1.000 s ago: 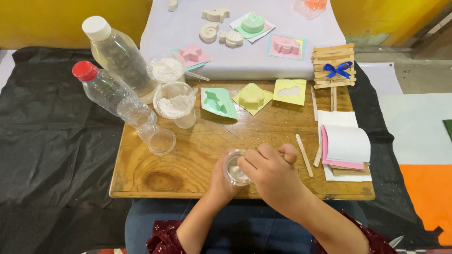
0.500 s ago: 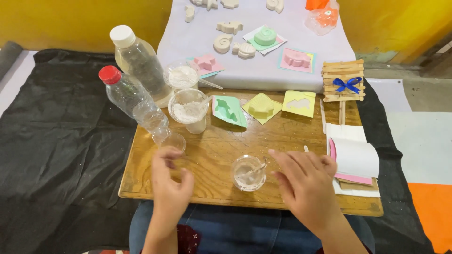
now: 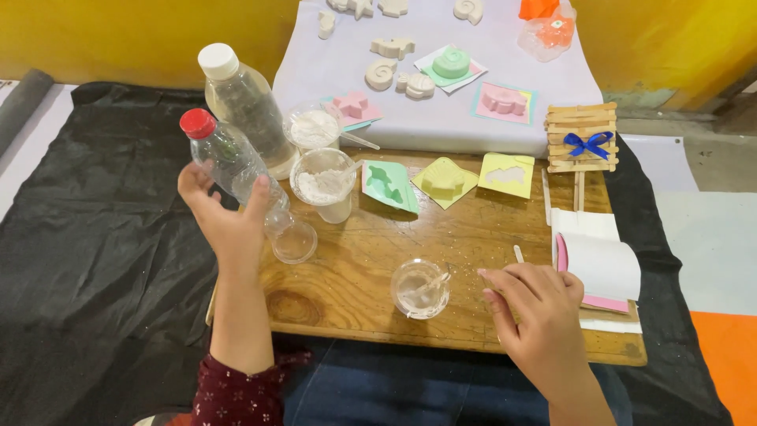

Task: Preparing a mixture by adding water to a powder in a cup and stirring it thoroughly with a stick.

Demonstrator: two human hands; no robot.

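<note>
The left hand (image 3: 229,217) has its fingers apart around the red-capped clear plastic bottle (image 3: 229,162) standing at the wooden counter's (image 3: 355,276) left edge, not clamped. A loose grab could tip it onto the empty clear cup (image 3: 293,241) just beside it. The right hand (image 3: 536,312), fingers loosely curled on nothing, rests near the small clear cup with a stick (image 3: 421,288) and could nudge it.

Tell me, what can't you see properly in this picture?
Head view only:
- Red-capped bottle: its lower part is behind the left hand, so whether the fingers have closed on it is unclear.
- White shapes on the sheet: cut off by the top edge.
- Small cup: what's in it is too small to tell.
- Notebook: its pages face away.
</note>
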